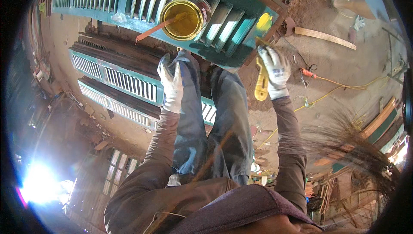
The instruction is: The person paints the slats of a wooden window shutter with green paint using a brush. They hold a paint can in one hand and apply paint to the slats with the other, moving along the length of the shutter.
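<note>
My right hand (276,71), in a white work glove, is closed around a yellow-handled putty knife (261,81). Its handle hangs below the fingers, and the smeared blade end points up toward the corner of a teal louvred shutter (247,53). A patch of yellow paste (264,21) lies on that corner. My left hand (172,81), gloved too, is beside my knee with nothing in it, its fingers loosely bent and apart. An opened round tin (198,19) with yellow paste inside stands on the slats. Across its mouth rests a reddish-brown stick (155,32).
More louvred shutters (129,84) lie stacked below on the left. An orange connector (308,73) with a yellow cord and a curved wood strip (325,37) lie on the ground to the right. Another person's foot (342,3) shows at upper right.
</note>
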{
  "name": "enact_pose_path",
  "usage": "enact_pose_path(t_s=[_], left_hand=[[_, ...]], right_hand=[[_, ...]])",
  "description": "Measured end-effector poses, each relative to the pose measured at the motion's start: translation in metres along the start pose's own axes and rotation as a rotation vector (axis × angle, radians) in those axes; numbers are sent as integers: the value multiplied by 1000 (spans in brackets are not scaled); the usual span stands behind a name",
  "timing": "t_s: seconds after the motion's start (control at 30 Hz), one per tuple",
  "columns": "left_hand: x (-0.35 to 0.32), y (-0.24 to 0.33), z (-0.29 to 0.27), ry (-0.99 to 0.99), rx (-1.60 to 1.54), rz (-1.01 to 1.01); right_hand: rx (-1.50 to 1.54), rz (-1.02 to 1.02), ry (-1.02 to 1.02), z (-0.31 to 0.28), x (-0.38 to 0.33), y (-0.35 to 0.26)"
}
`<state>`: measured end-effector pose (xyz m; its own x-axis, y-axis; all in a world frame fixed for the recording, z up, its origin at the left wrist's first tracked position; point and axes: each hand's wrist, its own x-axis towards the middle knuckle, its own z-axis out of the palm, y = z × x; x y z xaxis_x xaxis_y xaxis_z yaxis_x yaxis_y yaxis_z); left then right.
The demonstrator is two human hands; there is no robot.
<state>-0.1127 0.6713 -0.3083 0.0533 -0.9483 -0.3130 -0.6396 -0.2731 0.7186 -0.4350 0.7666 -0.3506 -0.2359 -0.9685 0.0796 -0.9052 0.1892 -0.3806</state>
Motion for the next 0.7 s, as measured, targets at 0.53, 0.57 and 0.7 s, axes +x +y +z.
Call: enact_pose_path(t_s=[0.53,0.57,0.7], left_hand=[[-34,-31,18,-214,174,-112],[-31,-20,18,-233,168,-125],[-27,-34,20,-238,302,-71]], right_hand=[[-219,-166,-196,-1,46,23],[-216,-156,-219,-1,43,19],[-207,-174,-221,0,25,2]])
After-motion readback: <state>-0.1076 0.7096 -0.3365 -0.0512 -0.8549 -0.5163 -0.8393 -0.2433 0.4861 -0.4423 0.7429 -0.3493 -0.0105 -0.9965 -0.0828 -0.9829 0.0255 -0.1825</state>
